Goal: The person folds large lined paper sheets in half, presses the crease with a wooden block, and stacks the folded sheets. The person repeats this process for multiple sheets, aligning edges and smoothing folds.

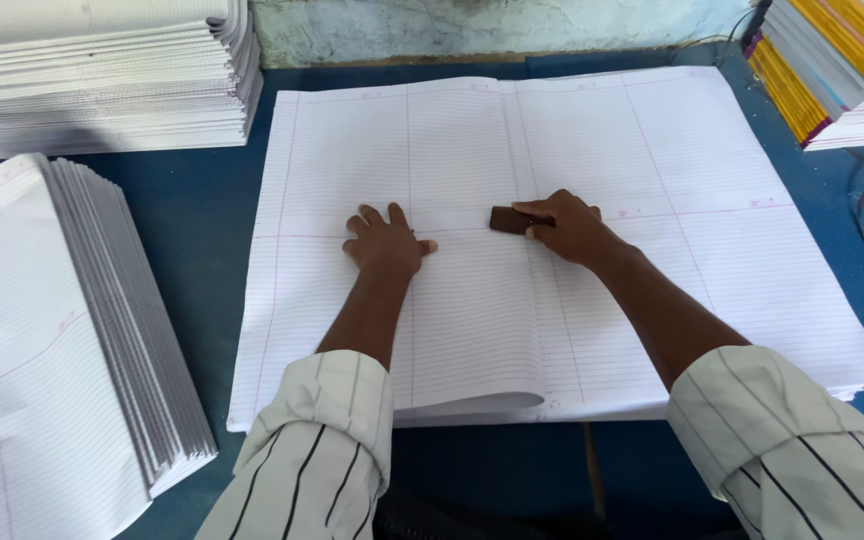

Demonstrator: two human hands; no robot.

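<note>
On the far left, a stack of folded lined sheets (62,340) lay on the blue table (202,220), fanned out along its edge. Behind it sat a second, taller pile of white paper (102,75).

In the middle, a big sheet of lined paper (672,160) was spread out, with its near left part folded over. The left hand (385,243) lay flat on the paper with its fingers spread, holding nothing, just pressing down. Just to the right, the right hand (564,225) was closed on a small dark brown block (505,219). The block rested on the paper near the middle crease, between the two hands. It may have been wood, but it was too small to tell. Both arms wore rolled-up striped sleeves (327,440).

At the far right, a pile of books with yellow edges (832,65) sat at the table's corner.
</note>
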